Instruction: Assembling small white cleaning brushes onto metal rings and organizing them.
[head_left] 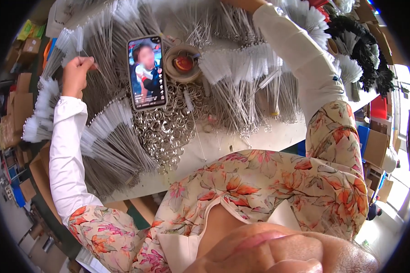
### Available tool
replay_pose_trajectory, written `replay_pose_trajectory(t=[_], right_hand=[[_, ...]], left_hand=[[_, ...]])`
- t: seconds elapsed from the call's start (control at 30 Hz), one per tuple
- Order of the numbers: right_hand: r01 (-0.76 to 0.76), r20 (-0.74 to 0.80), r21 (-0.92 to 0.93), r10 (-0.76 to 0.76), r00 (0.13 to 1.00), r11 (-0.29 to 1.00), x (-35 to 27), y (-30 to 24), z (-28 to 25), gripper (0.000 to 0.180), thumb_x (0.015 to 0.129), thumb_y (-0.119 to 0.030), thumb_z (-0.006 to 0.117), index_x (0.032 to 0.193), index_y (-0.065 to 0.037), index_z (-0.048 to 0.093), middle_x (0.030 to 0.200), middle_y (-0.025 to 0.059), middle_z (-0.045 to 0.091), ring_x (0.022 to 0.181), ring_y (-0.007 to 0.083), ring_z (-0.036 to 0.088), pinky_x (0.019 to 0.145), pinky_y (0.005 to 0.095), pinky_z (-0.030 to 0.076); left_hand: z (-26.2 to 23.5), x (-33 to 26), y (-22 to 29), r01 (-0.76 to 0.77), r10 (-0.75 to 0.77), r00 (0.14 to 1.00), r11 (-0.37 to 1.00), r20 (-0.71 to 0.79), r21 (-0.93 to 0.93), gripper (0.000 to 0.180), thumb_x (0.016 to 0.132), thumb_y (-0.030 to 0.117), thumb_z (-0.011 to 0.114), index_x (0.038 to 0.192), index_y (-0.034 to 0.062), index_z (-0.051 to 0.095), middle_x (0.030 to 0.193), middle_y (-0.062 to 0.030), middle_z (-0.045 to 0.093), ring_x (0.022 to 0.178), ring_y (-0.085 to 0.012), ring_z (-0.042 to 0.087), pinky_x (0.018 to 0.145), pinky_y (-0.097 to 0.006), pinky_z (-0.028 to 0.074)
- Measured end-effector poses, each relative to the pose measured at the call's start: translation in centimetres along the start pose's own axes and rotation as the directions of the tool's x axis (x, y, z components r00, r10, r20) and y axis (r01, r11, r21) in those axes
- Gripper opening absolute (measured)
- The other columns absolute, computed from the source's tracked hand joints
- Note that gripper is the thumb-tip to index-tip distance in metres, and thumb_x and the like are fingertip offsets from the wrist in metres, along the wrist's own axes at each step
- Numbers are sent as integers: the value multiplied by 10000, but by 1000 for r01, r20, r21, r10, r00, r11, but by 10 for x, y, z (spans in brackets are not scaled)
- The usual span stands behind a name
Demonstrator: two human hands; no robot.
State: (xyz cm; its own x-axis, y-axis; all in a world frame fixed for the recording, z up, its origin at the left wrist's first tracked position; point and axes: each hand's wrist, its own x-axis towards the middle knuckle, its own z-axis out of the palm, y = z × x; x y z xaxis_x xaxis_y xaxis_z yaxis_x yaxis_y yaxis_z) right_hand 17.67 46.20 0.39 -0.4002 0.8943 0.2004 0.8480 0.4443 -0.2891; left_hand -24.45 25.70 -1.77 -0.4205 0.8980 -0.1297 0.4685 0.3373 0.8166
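My left grip [75,76] is closed, apparently pinching the stem of a slim white-bristled metal-wire brush [79,38], over the left side of the pale surface [273,135]. Likely light, springy; bare stem best hold, bristles soft. Right grip [246,3] cut off at top edge, can't tell. Nearby: lit rectangular phone [146,91], loose shiny silver metal rings [168,132].
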Motion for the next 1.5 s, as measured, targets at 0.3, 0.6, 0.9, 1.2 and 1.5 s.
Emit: replay_pose_trajectory(t=[0.3,0.6,0.9,1.2,1.5], right_hand=[[196,74,-15,-195,978,980,36,6,42,280,642,-295,644,719,-29,685,671,184,634,655,341,628,616,419,503],[290,-435,611,6,901,736,-6,54,-104,127,857,-126,495,841,-12,548,762,116,581,641,204,597,537,322,485],[-181,-244,37,184,952,983,-40,247,-84,149,729,-48,617,863,-48,682,712,84,628,658,164,599,605,286,464],[246,-177,-287,-303,936,926,-38,272,-80,229,770,-129,632,974,-25,638,763,70,605,718,154,591,611,275,474],[210,-574,-161,-265,775,964,-85,166,-165,244,803,-158,621,1004,-21,613,821,68,597,749,149,587,627,280,485]], left_hand=[[-59,-63,84,-301,187,885,929,-427,-216,225,890,197,574,1024,18,599,901,-27,631,472,-5,300,422,-171,234],[-60,-161,104,-141,62,951,958,-302,-248,321,953,220,436,1229,78,521,803,68,426,616,-3,309,505,-158,247],[-76,-250,66,29,-191,872,939,-451,-342,384,961,259,438,1204,-33,496,733,34,398,508,-3,246,419,-156,185],[-74,-273,28,79,-299,854,884,-426,-461,373,956,263,453,1154,-48,508,728,23,404,527,-6,260,422,-148,203],[-65,-298,35,-79,-209,878,824,-430,-561,376,959,281,436,1115,-55,501,767,-11,399,589,-48,339,468,-168,267]])
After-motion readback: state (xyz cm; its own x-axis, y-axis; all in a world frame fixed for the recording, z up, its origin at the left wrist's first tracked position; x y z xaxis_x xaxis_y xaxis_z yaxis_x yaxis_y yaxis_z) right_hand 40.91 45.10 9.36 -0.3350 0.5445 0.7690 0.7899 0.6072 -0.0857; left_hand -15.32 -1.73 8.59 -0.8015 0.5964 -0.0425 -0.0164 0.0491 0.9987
